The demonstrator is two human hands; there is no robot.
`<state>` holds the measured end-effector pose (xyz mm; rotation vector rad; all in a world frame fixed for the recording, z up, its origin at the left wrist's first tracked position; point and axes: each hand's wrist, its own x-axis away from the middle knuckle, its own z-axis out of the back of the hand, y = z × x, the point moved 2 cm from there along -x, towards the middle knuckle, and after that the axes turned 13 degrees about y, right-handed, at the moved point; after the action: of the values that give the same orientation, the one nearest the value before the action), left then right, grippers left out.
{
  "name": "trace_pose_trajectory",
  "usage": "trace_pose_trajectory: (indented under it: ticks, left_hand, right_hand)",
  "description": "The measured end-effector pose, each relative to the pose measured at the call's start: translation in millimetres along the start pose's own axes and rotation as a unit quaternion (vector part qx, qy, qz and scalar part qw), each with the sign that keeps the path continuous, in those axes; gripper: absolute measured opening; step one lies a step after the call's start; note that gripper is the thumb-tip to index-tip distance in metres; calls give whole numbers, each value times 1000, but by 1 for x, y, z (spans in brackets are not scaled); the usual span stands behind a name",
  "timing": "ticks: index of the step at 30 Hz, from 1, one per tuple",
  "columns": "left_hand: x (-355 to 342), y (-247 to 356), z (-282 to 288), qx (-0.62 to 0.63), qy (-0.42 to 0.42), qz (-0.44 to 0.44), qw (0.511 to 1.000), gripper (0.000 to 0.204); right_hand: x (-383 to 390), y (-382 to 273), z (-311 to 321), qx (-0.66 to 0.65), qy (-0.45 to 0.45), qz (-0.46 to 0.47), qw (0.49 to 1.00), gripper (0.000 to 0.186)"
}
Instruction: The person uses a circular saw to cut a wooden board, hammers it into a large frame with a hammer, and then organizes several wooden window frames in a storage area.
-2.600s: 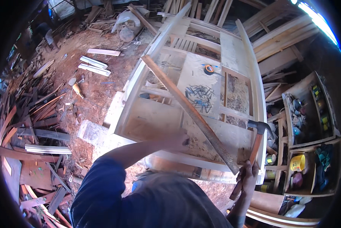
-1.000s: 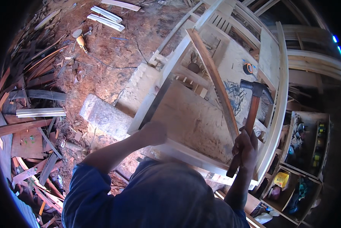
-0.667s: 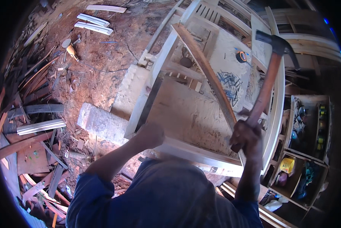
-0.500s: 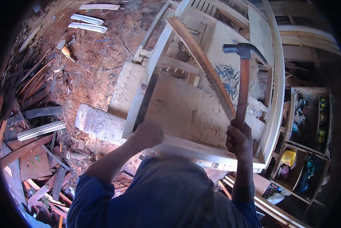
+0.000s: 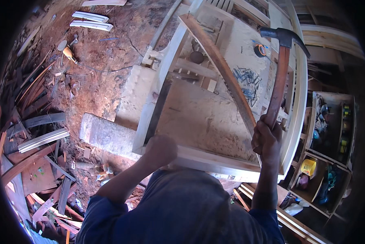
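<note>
My right grip (image 5: 268,138) wraps a brown-wood-handled, dark-metal claw hammer (image 5: 281,77); my left grip (image 5: 161,150), whose closure I cannot tell, sits by a pale squared-timber frame (image 5: 215,162).

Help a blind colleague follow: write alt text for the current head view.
A person's right hand grips a hammer, head up, at a wooden frame; the closed left hand is by the frame's near left corner. A brown strip slants across the frame beside a heap of nails; wood scraps litter the floor at left.
</note>
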<state>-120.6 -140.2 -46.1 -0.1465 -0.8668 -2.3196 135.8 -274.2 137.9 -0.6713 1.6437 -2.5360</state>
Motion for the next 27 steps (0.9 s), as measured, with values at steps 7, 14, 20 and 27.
trace_pose_trajectory:
  ticks: [7,14,20,27]
  left_hand:
    - [1,19,10,-86,-29,-15,996,26]
    - [1,14,16,-28,-35,-67,997,25]
    - [4,14,24,14,8,-15,1000,24]
    - [-11,12,49,53,-133,-11,990,22]
  right_hand:
    - [-61,3,-15,146,0,75,987,17]
    - [-144,-95,-123,320,-75,353,876,26]
    - [-156,-187,-313,491,-122,644,574,62]
    - [-190,-183,-473,547,-162,724,386,66]
